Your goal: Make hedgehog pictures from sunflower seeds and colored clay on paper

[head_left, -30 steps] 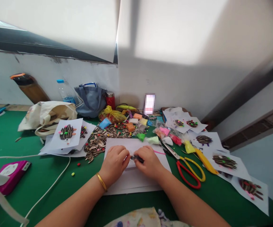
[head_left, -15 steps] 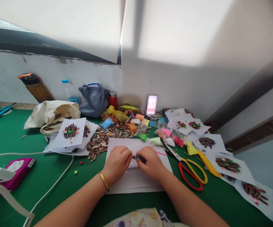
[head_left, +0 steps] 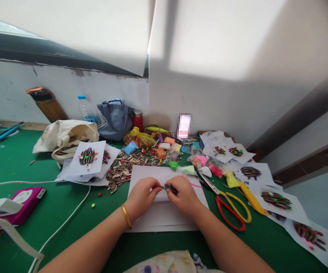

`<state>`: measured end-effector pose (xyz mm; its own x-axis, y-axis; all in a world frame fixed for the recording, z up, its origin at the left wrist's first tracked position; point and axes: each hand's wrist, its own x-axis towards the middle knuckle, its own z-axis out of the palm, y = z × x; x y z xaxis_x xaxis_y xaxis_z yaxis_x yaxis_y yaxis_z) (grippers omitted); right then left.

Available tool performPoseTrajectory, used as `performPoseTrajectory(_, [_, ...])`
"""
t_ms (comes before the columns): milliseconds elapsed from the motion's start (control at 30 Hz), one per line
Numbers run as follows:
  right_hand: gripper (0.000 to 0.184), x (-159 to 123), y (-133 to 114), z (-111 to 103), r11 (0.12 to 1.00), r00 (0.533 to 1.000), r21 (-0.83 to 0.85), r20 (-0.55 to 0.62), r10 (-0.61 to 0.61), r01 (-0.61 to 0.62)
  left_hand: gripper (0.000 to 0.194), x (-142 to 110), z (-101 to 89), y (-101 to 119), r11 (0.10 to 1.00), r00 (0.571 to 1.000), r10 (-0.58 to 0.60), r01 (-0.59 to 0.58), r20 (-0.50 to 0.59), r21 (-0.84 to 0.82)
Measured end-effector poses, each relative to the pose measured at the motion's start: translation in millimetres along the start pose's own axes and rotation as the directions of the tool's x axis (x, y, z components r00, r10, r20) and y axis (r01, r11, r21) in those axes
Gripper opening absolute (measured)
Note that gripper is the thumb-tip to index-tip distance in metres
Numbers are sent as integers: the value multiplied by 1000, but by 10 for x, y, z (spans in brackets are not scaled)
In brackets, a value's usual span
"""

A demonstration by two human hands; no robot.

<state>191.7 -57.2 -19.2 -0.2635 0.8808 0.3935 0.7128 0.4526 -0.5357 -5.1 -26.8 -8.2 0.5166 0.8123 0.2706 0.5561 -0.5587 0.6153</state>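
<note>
Over the white paper [head_left: 166, 220], my left hand [head_left: 143, 195] and my right hand [head_left: 184, 194] meet at a small packet of black clay [head_left: 172, 188]. The dark lump sits in the fingers of my right hand. My left hand pinches the clear plastic at its left end; part of the packet is hidden by the fingers. A pink strip [head_left: 196, 185] lies on the paper, right of my right hand. Striped sunflower seeds [head_left: 120, 172] are heaped beyond my left hand. Scissors [head_left: 223, 195] with red and yellow handles rest to the right.
Coloured clay packets [head_left: 188, 169] lie behind the paper. Seed-decorated sheets [head_left: 283, 197] line the right side, and more [head_left: 91, 155] lie at left by a cloth bag [head_left: 50, 136]. A yellow cutter [head_left: 253, 199], a white cable [head_left: 70, 218] and a magenta box [head_left: 24, 204] are around.
My left fingers have drawn slightly apart from my right hand at the plastic, showing more of it. The whole view has shifted a little; the things on the table stay put.
</note>
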Motion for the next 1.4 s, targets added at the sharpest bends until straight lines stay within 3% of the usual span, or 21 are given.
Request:
performPoseTrajectory(100, [10, -2, -1, 3, 1000, 1000, 3, 0, -7, 7, 8, 1, -6, 9, 999, 1000, -17, 16, -12, -44])
performPoseTrajectory(333, [8, -5, -25, 8, 1000, 1000, 22, -4, -19, 19, 17, -21, -32, 35, 990, 998, 63, -58, -32, 131])
performPoseTrajectory(467, [9, -4, -29, 9, 1000, 1000, 12, 10, -3, 3, 15, -22, -34, 40, 989, 997, 73, -69, -29, 132])
performPoseTrajectory(700, [29, -9, -39, -26, 998, 999, -40, 25, -44, 45, 8, -38, 4, 30, 992, 996, 82, -80, -19, 94])
performPoseTrajectory(1067, [5, -3, -147, -63, 986, 993, -138, 86, -81, 93, 12, -30, 20, 24, 984, 993, 114, -114, 6, 136])
performPoseTrajectory(1400, [8, -6, -115, -48, 990, 997, -122, 56, -62, 68, 10, -36, 15, 46, 991, 996, 88, -88, 6, 100])
